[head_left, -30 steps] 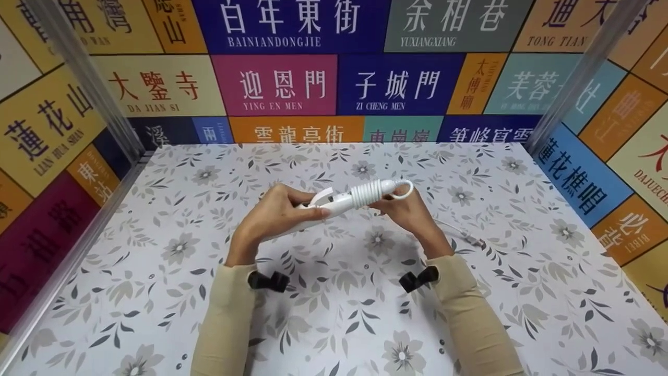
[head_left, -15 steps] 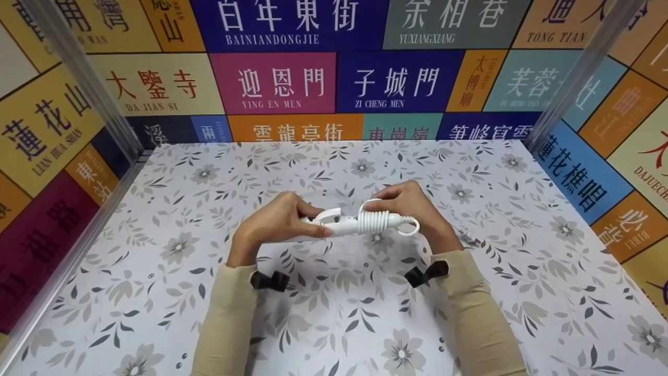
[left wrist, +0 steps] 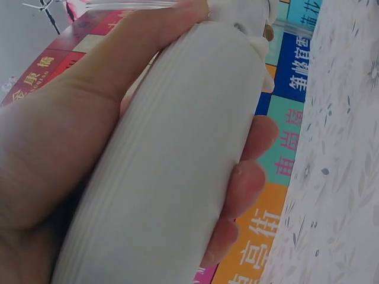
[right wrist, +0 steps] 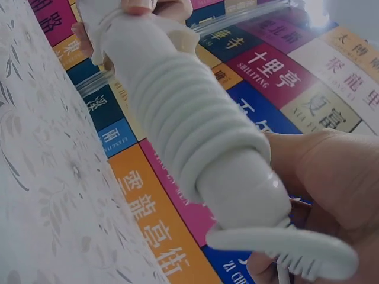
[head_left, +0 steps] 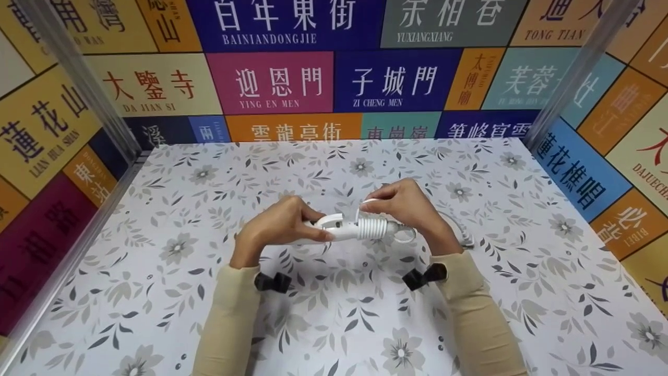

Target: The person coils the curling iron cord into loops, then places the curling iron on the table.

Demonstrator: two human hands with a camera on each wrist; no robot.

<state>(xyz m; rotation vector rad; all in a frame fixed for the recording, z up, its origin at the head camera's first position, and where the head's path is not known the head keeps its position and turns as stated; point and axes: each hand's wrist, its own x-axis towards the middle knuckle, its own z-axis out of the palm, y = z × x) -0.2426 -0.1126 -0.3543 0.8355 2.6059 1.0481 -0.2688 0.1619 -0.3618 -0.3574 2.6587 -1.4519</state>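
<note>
A white hair iron (head_left: 345, 231) is held roughly level above the table. My left hand (head_left: 276, 222) grips its thick body (left wrist: 160, 160), thumb along one side and fingers round the other. A curved white lever (head_left: 330, 219) stands up from it by the thumb. White cord (right wrist: 183, 112) is wound in several close turns round the handle, and a loop (right wrist: 284, 248) bends out at the handle's end. My right hand (head_left: 409, 206) pinches the cord just behind the turns, at the lever side. Loose cord (head_left: 462, 232) trails down behind the right wrist.
The table (head_left: 334, 324) has a white leaf-and-flower cover. Panels with Chinese lettering (head_left: 271, 83) stand at its back and sides, with clear corner strips (head_left: 99, 89). Black straps (head_left: 272, 282) cross both wrists over beige sleeves (head_left: 227, 318).
My right hand has come from behind the handle's end to above the wound turns, bringing the cord over. The hair iron has dropped from a tilt to near level. The loose cord has shifted nearer.
</note>
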